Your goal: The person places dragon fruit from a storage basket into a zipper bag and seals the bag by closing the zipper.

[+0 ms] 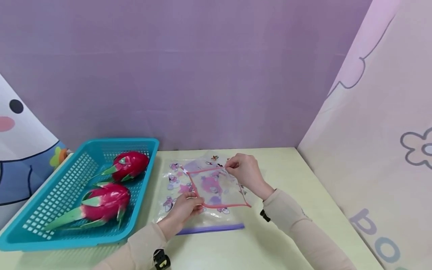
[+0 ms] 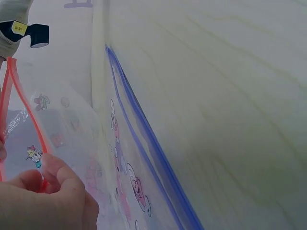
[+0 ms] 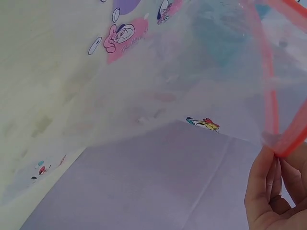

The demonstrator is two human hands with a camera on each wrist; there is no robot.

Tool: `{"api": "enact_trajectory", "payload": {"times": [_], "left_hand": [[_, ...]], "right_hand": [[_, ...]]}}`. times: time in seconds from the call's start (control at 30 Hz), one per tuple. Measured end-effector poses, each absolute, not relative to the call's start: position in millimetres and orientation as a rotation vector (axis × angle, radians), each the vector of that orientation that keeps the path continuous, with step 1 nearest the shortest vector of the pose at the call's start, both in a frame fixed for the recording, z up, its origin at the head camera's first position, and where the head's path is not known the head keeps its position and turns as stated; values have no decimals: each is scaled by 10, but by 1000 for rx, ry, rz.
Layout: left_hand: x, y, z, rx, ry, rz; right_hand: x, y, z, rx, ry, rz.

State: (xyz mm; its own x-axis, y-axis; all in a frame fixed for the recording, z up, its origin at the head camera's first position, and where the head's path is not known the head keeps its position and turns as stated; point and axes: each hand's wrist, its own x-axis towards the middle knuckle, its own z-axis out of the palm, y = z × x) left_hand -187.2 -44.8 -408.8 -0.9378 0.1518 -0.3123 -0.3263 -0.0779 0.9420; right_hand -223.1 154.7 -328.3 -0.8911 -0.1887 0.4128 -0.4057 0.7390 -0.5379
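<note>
A clear zip bag [image 1: 225,206] with a coral-red zipper edge and cartoon prints is stretched between both hands, its mouth spread into a four-sided gap. My left hand [image 1: 182,210] pinches the near left part of that edge. On the far side, my right hand [image 1: 245,172] pinches the red edge between thumb and fingers; the right wrist view shows this grip from close up. Beneath lies a second clear printed bag [image 1: 171,187] with a purple zipper strip [image 1: 212,228], flat on the table. Its strip appears blue in the left wrist view.
To the left stands a teal plastic basket [image 1: 153,161] holding two dragon fruits, one red at the back [image 1: 135,165] and one pinkish with long green tips in front [image 1: 111,198]. The pale table [image 1: 297,210] meets a purple backdrop behind and a printed panel [image 1: 374,150] on the right.
</note>
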Motion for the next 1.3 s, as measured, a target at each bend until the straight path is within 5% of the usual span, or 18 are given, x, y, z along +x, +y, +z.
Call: {"api": "enact_trajectory", "payload": {"times": [0.43, 1.3], "left_hand": [[-1816, -493, -4169, -110, 1918, 1936], [-1419, -967, -3857, 681, 2740, 1079]], "right_hand": [[-2243, 1546, -3375, 453, -2560, 937], [-2243, 1669, -3462, 492, -2442, 1213]]}}
